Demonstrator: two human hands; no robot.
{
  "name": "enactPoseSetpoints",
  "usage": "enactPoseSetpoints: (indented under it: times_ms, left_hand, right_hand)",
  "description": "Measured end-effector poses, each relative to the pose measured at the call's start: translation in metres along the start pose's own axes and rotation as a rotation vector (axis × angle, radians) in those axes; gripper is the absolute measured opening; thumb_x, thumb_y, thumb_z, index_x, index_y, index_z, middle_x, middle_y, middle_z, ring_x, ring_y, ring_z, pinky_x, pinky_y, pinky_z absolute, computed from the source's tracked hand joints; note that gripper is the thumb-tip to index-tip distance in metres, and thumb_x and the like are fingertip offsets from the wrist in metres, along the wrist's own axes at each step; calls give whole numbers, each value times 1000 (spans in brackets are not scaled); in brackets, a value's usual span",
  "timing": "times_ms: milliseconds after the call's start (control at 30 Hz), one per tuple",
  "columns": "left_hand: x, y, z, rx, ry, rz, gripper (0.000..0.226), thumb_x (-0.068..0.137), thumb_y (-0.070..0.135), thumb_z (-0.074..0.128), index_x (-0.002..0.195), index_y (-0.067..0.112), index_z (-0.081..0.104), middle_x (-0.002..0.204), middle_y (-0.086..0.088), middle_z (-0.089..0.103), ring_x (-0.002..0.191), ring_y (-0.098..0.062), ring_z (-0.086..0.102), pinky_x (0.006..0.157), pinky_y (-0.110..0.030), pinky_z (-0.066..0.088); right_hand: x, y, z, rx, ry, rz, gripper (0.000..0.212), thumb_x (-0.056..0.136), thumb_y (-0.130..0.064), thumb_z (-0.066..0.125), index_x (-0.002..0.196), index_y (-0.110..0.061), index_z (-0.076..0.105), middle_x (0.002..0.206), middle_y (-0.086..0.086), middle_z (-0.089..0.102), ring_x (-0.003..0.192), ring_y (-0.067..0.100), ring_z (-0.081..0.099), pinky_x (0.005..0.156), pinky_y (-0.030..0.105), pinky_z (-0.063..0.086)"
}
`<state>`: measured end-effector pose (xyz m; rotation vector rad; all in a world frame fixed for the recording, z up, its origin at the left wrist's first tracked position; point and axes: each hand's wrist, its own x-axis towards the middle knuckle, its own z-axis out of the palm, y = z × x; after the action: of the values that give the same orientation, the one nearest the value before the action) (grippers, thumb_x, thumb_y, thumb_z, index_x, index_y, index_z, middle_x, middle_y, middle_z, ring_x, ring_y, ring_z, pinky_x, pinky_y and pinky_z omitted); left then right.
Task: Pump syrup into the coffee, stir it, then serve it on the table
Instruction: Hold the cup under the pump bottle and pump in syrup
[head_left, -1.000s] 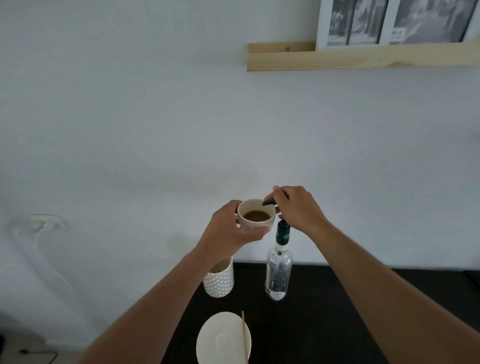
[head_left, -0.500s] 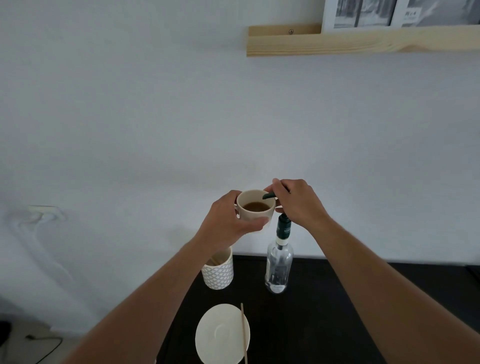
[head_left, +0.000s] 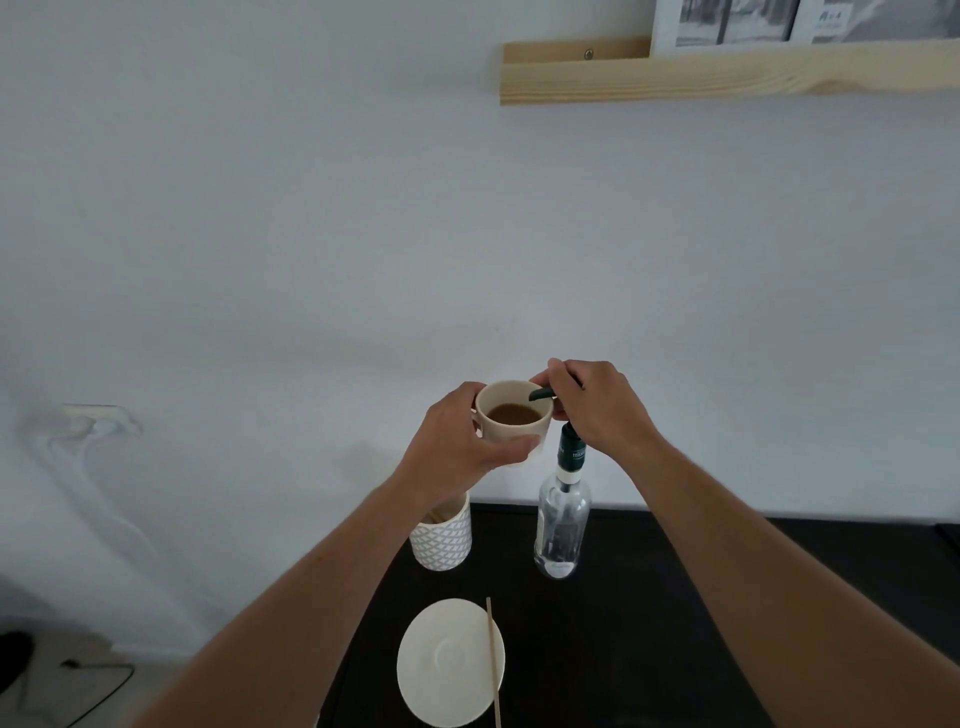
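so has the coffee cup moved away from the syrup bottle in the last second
No. The coffee cup in the left hand stays up and left of the syrup bottle, its rim under the pump the right hand grips.

Background stuff: a pale wooden picture ledge (head_left: 727, 70) up on the white wall with black-and-white prints (head_left: 753, 21) leaning on it, a wall socket (head_left: 98, 415) low on the left, and a dark cable (head_left: 93, 691) on the floor.
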<state>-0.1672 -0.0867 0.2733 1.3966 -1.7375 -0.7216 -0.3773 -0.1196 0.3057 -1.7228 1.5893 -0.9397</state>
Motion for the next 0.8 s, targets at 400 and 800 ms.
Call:
enactPoseSetpoints:
  times_ms: [400, 800]
  left_hand:
    - [15, 11, -5, 21, 11, 22, 67, 72, 61, 95, 128, 37, 66, 116, 21, 76, 104, -1, 74, 78, -18, 60]
    - [15, 13, -6, -16, 10, 14, 66, 71, 62, 95, 125, 39, 63, 113, 21, 75, 105, 10, 69, 75, -5, 55]
  right_hand:
    - [13, -12, -16, 101, -3, 28, 43, 114, -32, 51, 98, -21, 89, 97, -3, 89, 88, 20, 87, 93, 47, 72]
    - [8, -12, -13, 138, 13, 18, 42, 118, -32, 49, 107, -17, 88, 102, -1, 89, 94, 17, 86, 87, 40, 73]
